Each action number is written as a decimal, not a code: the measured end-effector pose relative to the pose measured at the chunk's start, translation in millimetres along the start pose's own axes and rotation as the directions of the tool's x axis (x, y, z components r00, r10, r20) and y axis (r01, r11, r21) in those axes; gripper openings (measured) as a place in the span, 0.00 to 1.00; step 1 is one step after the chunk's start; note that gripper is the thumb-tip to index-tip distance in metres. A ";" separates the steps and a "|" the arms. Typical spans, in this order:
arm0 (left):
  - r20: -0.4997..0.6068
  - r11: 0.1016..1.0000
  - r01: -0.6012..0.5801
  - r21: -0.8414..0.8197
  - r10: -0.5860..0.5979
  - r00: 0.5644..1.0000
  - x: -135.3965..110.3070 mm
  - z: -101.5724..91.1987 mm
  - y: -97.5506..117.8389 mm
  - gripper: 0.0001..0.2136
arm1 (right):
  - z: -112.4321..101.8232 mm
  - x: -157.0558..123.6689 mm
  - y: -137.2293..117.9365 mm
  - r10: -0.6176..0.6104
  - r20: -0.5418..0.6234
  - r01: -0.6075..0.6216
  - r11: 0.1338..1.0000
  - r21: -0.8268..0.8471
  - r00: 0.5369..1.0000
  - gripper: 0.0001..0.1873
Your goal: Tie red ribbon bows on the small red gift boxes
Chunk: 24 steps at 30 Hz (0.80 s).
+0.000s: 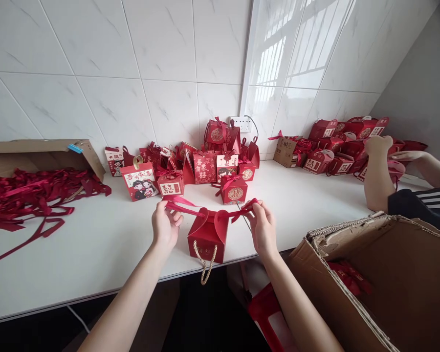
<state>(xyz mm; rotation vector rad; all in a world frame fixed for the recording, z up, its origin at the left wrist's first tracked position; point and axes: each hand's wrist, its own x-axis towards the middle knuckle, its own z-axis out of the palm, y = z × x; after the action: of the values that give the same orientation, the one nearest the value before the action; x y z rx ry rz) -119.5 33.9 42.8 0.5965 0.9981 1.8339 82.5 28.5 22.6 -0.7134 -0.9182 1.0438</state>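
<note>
A small red gift box [207, 234] stands upright at the table's front edge, its gold rope handle [204, 281] hanging over the edge. Across the box's top runs a red ribbon [223, 214], passing at its rounded flaps. My left hand [166, 224] pinches one end of this ribbon, left of the box. To the right, my right hand [261, 227] is closed on the other end. The ribbon is stretched between both hands, and neither hand touches the box itself. Just behind stands another red box [234, 190] with a ribbon bow and a gold round pattern.
Several red gift boxes [205, 166] line the wall. At left, a cardboard box [40, 146] spills loose red ribbons [33, 195]. A large open carton [352, 283] stands at front right. Beyond it, another person's arms [381, 171] reach among stacked red boxes [337, 142].
</note>
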 end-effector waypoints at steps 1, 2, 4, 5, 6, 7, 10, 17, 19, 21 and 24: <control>-0.016 1.000 0.013 -0.017 -0.013 1.000 1.4 -1.0 1.1 0.09 | -0.3 -1.0 -2.1 -0.017 -0.025 0.017 1.000 0.010 1.000 0.11; -0.031 0.999 0.023 -0.029 -0.024 0.999 2.7 -2.1 2.0 0.09 | -0.6 -1.8 -4.6 -0.030 -0.046 0.031 0.999 0.023 0.999 0.11; -0.053 0.999 0.034 -0.041 -0.036 0.998 5.1 -5.1 3.6 0.09 | -1.8 -2.9 -10.1 -0.037 -0.057 0.040 0.997 0.062 0.998 0.09; -0.058 0.998 0.040 -0.043 -0.042 0.997 6.1 -7.0 4.1 0.09 | -2.6 -3.4 -13.1 -0.035 -0.055 0.040 0.995 0.088 0.998 0.09; -0.060 0.998 0.045 -0.045 -0.048 0.997 6.7 -9.1 4.4 0.09 | -3.4 -3.8 -16.0 -0.029 -0.059 0.036 0.993 0.117 0.998 0.08; -0.059 0.998 0.051 -0.044 -0.053 0.997 7.2 -11.4 4.5 0.08 | -4.4 -4.4 -18.9 -0.017 -0.072 0.028 0.989 0.148 0.997 0.08; -0.047 0.997 0.074 -0.035 -0.076 0.996 8.2 -18.7 3.2 0.10 | -8.1 -6.8 -26.2 0.012 -0.165 0.025 0.974 0.223 0.986 0.09; -0.072 0.987 0.159 0.016 -0.158 0.985 13.3 -32.2 -3.8 0.12 | -21.2 -12.5 -31.1 -0.201 -0.167 0.182 0.976 -0.123 0.965 0.16; -0.071 0.985 0.169 0.031 -0.166 0.984 14.6 -34.9 -5.2 0.11 | -25.2 -12.8 -32.4 -0.187 -0.113 0.159 0.962 -0.220 0.976 0.20; -0.075 0.987 0.158 0.043 -0.154 0.985 15.8 -37.5 -5.9 0.11 | -28.2 -12.3 -36.1 -0.140 -0.076 0.117 0.960 -0.254 0.987 0.25; -0.094 0.991 0.115 0.067 -0.109 0.990 18.2 -41.0 -5.9 0.11 | -28.0 -11.3 -43.3 -0.082 -0.003 0.073 0.895 -0.440 0.997 0.23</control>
<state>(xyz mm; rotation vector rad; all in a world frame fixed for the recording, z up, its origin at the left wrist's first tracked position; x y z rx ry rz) -155.2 36.0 15.0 0.4943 1.1398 1.7442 122.4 0.9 43.4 -1.0523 -1.1714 0.7585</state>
